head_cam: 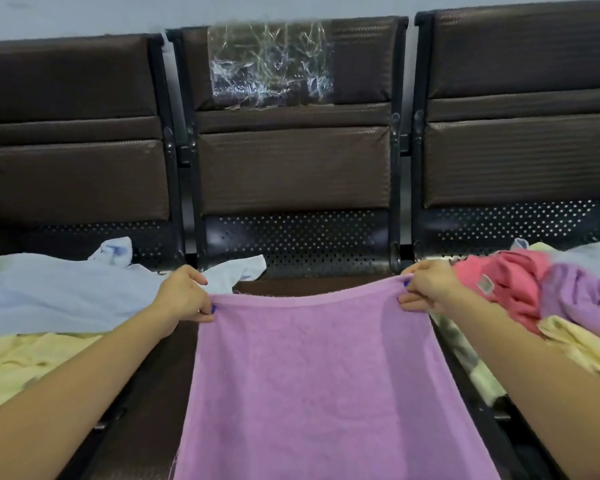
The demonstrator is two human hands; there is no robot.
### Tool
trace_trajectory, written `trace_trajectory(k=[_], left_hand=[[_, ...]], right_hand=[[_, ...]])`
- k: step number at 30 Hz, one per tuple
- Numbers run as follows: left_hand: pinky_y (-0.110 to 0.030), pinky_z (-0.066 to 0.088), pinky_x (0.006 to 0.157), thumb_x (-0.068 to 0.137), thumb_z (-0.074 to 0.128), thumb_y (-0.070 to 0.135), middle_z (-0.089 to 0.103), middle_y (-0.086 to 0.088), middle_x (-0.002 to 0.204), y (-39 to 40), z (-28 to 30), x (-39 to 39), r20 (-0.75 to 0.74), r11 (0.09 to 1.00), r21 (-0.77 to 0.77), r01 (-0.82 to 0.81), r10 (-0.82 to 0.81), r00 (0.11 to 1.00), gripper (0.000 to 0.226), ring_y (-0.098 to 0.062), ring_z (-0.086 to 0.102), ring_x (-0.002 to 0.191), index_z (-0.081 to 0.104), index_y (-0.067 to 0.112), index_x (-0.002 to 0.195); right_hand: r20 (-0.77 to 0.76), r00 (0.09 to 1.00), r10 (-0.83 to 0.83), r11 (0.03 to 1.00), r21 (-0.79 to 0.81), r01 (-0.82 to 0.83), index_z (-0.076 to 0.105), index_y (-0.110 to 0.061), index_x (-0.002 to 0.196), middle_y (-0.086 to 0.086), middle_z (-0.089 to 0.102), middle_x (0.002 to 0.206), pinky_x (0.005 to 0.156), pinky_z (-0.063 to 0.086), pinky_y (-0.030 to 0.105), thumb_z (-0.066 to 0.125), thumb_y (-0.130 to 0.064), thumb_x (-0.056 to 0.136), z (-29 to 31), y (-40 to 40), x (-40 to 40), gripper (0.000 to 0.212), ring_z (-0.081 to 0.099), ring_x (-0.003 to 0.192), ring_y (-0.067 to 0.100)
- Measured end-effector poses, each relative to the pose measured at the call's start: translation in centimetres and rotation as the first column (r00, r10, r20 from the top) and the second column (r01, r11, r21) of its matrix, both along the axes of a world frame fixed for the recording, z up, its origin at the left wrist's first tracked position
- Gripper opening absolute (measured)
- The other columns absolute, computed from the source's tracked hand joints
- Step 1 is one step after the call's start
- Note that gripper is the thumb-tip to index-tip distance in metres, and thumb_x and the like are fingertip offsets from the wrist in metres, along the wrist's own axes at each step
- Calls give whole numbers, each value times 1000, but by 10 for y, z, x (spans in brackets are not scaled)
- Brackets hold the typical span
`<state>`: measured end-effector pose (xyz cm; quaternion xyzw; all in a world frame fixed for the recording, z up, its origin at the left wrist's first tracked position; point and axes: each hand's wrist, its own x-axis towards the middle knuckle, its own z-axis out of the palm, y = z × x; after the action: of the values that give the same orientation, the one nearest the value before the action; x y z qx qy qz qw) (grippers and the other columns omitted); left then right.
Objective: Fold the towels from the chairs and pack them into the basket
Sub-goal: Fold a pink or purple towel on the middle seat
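Observation:
A purple towel [312, 368] lies stretched flat over the middle chair seat and runs down past the bottom edge of the view. My left hand [184, 294] pinches its far left corner. My right hand [426, 287] pinches its far right corner. The far hem is pulled taut between both hands. No basket is in view.
A light blue towel [66, 289] and a pale yellow one [25, 362] lie on the left chair. On the right chair sits a heap of pink [499, 282], lilac [582, 299] and yellow [582, 348] towels. Three brown chair backs [291, 161] stand behind, the middle one patched with clear tape.

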<state>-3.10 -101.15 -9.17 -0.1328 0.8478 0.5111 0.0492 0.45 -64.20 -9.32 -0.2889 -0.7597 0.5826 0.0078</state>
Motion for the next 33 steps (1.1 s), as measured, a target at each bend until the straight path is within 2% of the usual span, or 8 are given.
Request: trace_trajectory(k=[5, 12, 18, 21, 24, 27, 30, 33], left_hand=[[-51, 56, 81, 62, 65, -19, 66, -26, 89, 7, -39, -57, -92, 992, -106, -74, 64, 994, 42, -38, 66, 88, 51, 15, 83], [-17, 44, 47, 70, 62, -12, 65, -17, 88, 29, -89, -109, -54, 976, -210, -57, 47, 997, 35, -27, 60, 74, 58, 6, 99], [-33, 48, 82, 75, 61, -10, 61, -3, 86, 39, -104, -133, -106, 980, -170, -106, 89, 990, 30, -27, 59, 94, 55, 13, 94], [-34, 46, 84, 81, 60, -6, 57, -1, 90, 36, -105, -131, -136, 984, -145, -101, 82, 987, 32, -26, 57, 100, 54, 10, 107], [-38, 41, 103, 91, 60, 16, 50, -1, 132, 33, -103, -115, -96, 992, -121, -17, 5, 995, 47, -22, 47, 123, 45, 12, 135], [-39, 27, 115, 99, 47, 31, 30, 7, 152, 31, -88, -73, -107, 988, -85, 129, -138, 985, 53, -17, 29, 140, 29, 21, 148], [-23, 9, 117, 97, 39, 48, 22, 19, 152, 24, -74, 0, -162, 907, -193, 373, -405, 900, 53, -3, 11, 144, 27, 32, 147], [-5, -9, 107, 80, 12, 82, 7, 32, 146, 12, -75, 74, -81, 628, -454, 632, -736, 673, 74, 7, -8, 139, 14, 41, 141]], right_hand=[[-54, 995, -81, 995, 50, 84, 57, -12, 85, 13, 59, 70, 52, 58, 31, 39, 7, 91, -40, 3, -53, 26, 61, 57, 24], [-48, 990, -129, 986, 99, 133, 57, -13, 76, 14, 57, 71, 48, 55, 30, 39, 11, 84, -92, 13, -105, 31, 55, 52, 22], [-131, 985, -111, 956, 256, 142, 59, -20, 78, 12, 66, 88, 81, 56, 46, 43, 6, 80, -103, 6, -121, 30, 66, 77, 31], [-129, 990, -55, 912, 397, 102, 53, -12, 112, 16, 53, 121, 93, 40, 28, 48, 2, 84, -100, -5, -113, 32, 54, 101, 30], [-1, 993, 119, 891, 440, -106, 23, -8, 145, 18, 20, 146, 85, 27, 16, 51, -7, 93, -93, -16, -93, 59, 42, 115, 28], [234, 868, 439, 668, 561, -489, 12, -13, 151, 18, 11, 154, 107, 26, 30, 53, -19, 95, -85, -25, -60, 70, 30, 136, 33], [536, 506, 675, 233, 496, -837, 11, -23, 152, 10, 7, 159, 115, 12, 29, 38, -44, 99, -82, -29, -10, 64, 13, 146, 22], [620, 413, 667, 4, 551, -835, 0, -32, 152, 2, -4, 161, 117, 1, 31, -15, -86, 66, -79, -24, 44, 103, -2, 148, 16]])
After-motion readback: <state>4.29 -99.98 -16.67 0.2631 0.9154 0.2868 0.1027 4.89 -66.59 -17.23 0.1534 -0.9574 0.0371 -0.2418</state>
